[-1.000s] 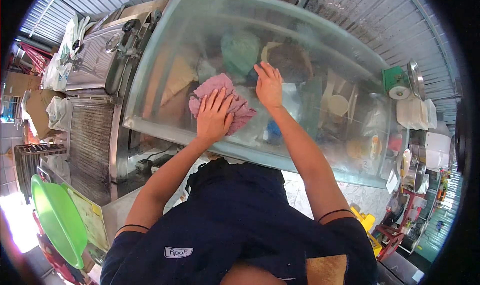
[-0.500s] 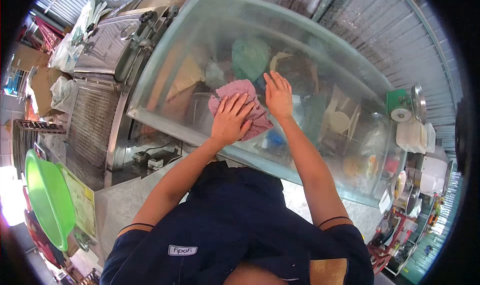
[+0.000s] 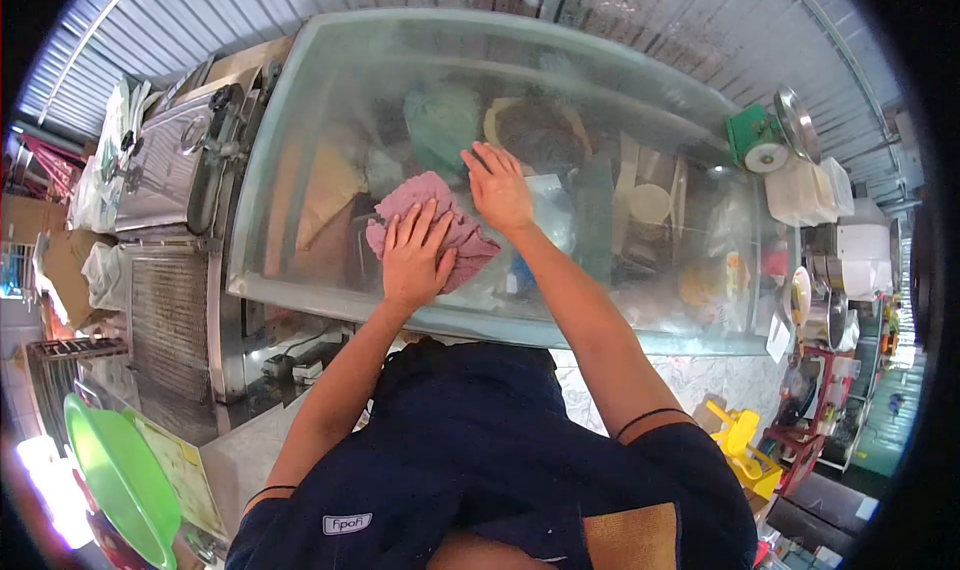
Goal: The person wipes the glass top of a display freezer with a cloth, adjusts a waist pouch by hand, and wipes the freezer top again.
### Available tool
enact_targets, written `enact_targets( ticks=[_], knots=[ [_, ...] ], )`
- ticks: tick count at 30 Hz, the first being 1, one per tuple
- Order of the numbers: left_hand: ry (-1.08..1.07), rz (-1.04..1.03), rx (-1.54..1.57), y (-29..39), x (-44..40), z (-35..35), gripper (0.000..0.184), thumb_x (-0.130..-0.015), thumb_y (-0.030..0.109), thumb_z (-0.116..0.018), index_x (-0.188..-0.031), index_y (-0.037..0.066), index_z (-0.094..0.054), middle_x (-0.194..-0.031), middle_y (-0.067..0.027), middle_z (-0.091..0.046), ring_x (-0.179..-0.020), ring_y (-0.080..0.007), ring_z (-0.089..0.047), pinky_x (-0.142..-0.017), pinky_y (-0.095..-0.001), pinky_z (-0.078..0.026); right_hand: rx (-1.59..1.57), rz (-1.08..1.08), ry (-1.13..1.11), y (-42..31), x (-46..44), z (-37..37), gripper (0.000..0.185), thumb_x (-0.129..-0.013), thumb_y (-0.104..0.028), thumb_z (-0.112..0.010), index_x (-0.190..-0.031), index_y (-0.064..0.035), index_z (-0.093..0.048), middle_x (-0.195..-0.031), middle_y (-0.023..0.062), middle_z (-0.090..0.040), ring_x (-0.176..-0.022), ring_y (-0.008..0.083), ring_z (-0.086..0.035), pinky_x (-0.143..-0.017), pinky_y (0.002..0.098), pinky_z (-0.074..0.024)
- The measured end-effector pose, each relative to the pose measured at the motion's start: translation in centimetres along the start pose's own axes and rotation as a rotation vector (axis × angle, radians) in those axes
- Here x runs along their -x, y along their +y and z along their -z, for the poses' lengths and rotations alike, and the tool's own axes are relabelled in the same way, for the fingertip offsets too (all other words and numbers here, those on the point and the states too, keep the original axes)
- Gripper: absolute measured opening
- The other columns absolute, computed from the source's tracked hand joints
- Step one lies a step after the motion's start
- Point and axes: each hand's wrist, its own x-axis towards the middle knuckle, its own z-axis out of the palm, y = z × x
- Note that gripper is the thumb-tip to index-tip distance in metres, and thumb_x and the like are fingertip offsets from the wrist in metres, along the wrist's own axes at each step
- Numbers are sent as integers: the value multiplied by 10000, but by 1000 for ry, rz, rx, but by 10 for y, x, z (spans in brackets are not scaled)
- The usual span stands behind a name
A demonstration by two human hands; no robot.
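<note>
A crumpled pink cloth (image 3: 467, 245) lies on the clear, hazy top of a glass display case (image 3: 345, 65). My left hand (image 3: 415, 255) holds the cloth down against the glass, its fingers spread over it and its thumb to the right. Just right of the cloth, my right hand (image 3: 500, 190) is stretched out flat with nothing in it. It is over the glass; whether its palm touches I cannot tell. Through the pane show a green bag (image 3: 440, 120), a ring-shaped pale item (image 3: 495, 120) and a tan board-like piece (image 3: 330, 185).
Metal equipment with a ribbed panel (image 3: 170, 315) stands left of the case. A green basin (image 3: 120, 485) is at lower left. Near the case's right end are a green scale (image 3: 755, 140) and plastic containers (image 3: 800, 195). A yellow object (image 3: 740, 440) sits at lower right.
The head view has turned, so the case looks more level and the yellow object has come into view. Both hands and the cloth keep about the same places over the glass.
</note>
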Motion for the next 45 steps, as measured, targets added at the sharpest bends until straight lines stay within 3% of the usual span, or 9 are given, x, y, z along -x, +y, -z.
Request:
enact_targets(
  ticks=[11,13,15,17,24,32,34,38,45],
  knots=[
    [22,50,-69,5,-15,-8,633,-859,331,-659,-1437,124,-508,-1543,-115,-419,-1415,-333,-385,-1176,-546,-253,-66,-108,-48,-20,-16,11,361,-944,-144,-578,-1301,-109,-622,-1334,102,-598,-1249,306,-548,-1065,452,-417],
    [38,96,-70,7,-16,-13,735,-854,319,-670,-1490,54,-416,-1548,-156,-402,-1422,-362,-370,-1185,-516,-248,-98,-173,-117,-36,-15,17,375,-928,-134,-586,-1300,-98,-618,-1326,104,-598,-1231,304,-556,-1041,452,-432],
    [81,146,28,5,-15,-15,797,-840,348,-678,-1502,25,-374,-1555,-175,-380,-1428,-363,-358,-1188,-507,-250,-76,90,33,-52,-8,19,397,-899,-134,-603,-1290,-69,-611,-1311,111,-597,-1211,302,-558,-1002,446,-447],
    [119,218,117,2,-15,-17,959,-790,354,-727,-1531,-37,-261,-1572,-219,-320,-1438,-377,-330,-1189,-478,-259,-155,113,35,-65,8,6,402,-890,-132,-607,-1285,-58,-606,-1318,110,-592,-1209,300,-557,-1003,450,-442],
    [128,263,165,6,-10,-13,1016,-721,289,-805,-1538,-2,-274,-1560,-207,-331,-1428,-383,-337,-1179,-481,-268,-187,175,-169,-57,17,16,370,-909,-321,-608,-1209,-115,-678,-1399,44,-556,-1266,259,-502,-982,443,-412],
    [103,110,261,-1,-2,-9,831,-777,281,-760,-1495,61,-403,-1509,-195,-400,-1367,-384,-404,-1158,-504,-295,-106,277,-141,-35,17,17,415,-866,-366,-676,-1213,-139,-684,-1376,12,-572,-1257,222,-499,-939,407,-399],
    [161,107,218,5,-2,-8,730,-810,255,-727,-1466,83,-457,-1473,-188,-441,-1336,-386,-435,-1149,-506,-307,-81,270,5,-23,20,17,432,-845,-356,-714,-1223,-150,-677,-1355,3,-581,-1239,212,-512,-919,404,-397],
    [176,40,36,12,-2,-2,581,-843,231,-698,-1382,76,-544,-1420,-154,-491,-1292,-372,-472,-1123,-499,-340,16,229,-2,11,23,26,433,-860,-360,-697,-1238,-151,-667,-1335,3,-593,-1284,214,-494,-1030,457,-369],
    [196,150,91,4,-2,-11,444,-879,227,-669,-1294,86,-602,-1350,-133,-538,-1225,-344,-509,-1076,-482,-382,15,111,-95,33,56,40,484,-939,-301,-607,-1390,-129,-573,-1449,161,-509,-1366,354,-437,-1122,591,-303]
  ],
)
